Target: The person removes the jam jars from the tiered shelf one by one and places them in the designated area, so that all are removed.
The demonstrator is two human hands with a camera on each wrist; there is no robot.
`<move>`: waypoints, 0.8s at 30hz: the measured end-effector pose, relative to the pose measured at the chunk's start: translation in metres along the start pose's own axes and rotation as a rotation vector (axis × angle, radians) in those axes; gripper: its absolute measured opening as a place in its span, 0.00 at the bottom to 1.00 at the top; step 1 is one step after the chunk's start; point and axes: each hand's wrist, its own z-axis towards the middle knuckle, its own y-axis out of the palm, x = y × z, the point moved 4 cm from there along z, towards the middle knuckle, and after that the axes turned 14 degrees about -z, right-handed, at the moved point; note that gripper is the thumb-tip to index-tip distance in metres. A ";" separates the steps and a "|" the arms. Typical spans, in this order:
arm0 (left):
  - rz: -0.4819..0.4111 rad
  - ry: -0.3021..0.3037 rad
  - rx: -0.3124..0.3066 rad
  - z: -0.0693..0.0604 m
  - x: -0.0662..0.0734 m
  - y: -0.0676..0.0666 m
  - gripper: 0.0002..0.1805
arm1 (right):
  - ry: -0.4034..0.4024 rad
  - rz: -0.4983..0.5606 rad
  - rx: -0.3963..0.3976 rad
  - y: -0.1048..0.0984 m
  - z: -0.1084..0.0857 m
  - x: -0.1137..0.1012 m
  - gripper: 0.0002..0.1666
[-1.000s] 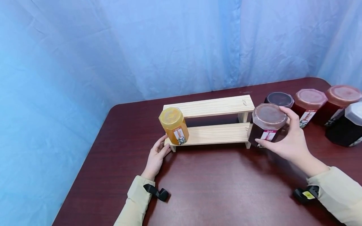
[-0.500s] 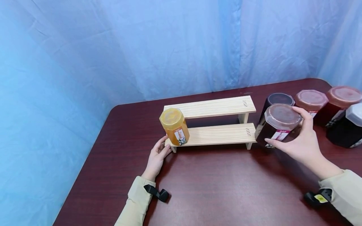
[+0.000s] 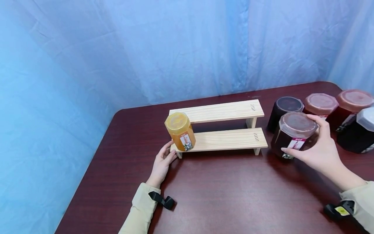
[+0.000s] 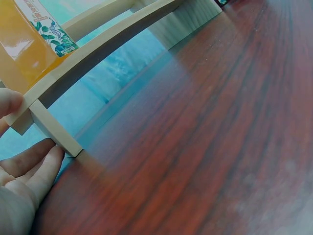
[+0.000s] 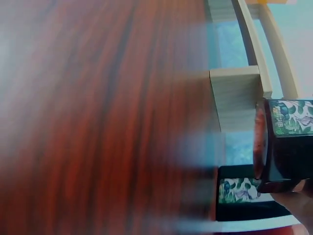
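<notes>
My left hand (image 3: 161,161) grips the left end of a two-step wooden shelf (image 3: 225,139); in the left wrist view its fingers (image 4: 36,171) are beside the front leg. A jar of orange-yellow contents (image 3: 172,138) with a yellow lid stands on the lower step's left end. My right hand (image 3: 322,151) holds a dark octagonal jar (image 3: 281,141) with a brownish lid and purple label, just right of the lower step. In the right wrist view, that jar's base (image 5: 261,147) is raised off the table, near the step's end.
Behind the held jar stands a black jar (image 3: 274,117). Farther right are two red jars, one with a pinkish lid (image 3: 321,102) and one with a red lid (image 3: 357,97), and a dark jar with a white lid (image 3: 350,138). Blue curtains (image 3: 175,48) hang behind the dark red table (image 3: 222,195).
My right hand has moved the dark jar rightward and slightly toward me, uncovering the lower step's right end. The left hand and the yellow jar look unchanged.
</notes>
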 end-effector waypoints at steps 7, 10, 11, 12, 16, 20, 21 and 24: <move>0.007 -0.010 -0.003 0.000 0.001 0.000 0.26 | 0.008 -0.078 -0.054 -0.004 -0.001 0.013 0.68; 0.014 -0.012 -0.002 -0.001 0.001 0.000 0.26 | 0.029 -0.108 -0.066 -0.006 0.000 0.016 0.67; 0.013 -0.012 -0.001 -0.001 0.001 0.001 0.26 | 0.032 -0.120 -0.071 -0.006 0.000 0.017 0.67; 0.012 -0.012 0.001 -0.001 0.001 0.001 0.26 | 0.035 -0.134 -0.077 -0.007 0.001 0.017 0.67; 0.016 -0.016 0.001 -0.002 0.001 0.001 0.26 | 0.035 -0.176 -0.101 -0.009 0.000 0.020 0.67; 0.031 -0.015 0.000 -0.002 0.001 0.000 0.26 | 0.046 -0.204 -0.115 -0.011 -0.001 0.024 0.67; 0.031 -0.016 0.003 -0.001 0.001 0.000 0.26 | 0.048 -0.206 -0.118 -0.011 -0.001 0.025 0.67; 0.030 -0.017 0.007 -0.001 0.000 0.000 0.25 | 0.053 -0.212 -0.130 -0.012 -0.001 0.027 0.67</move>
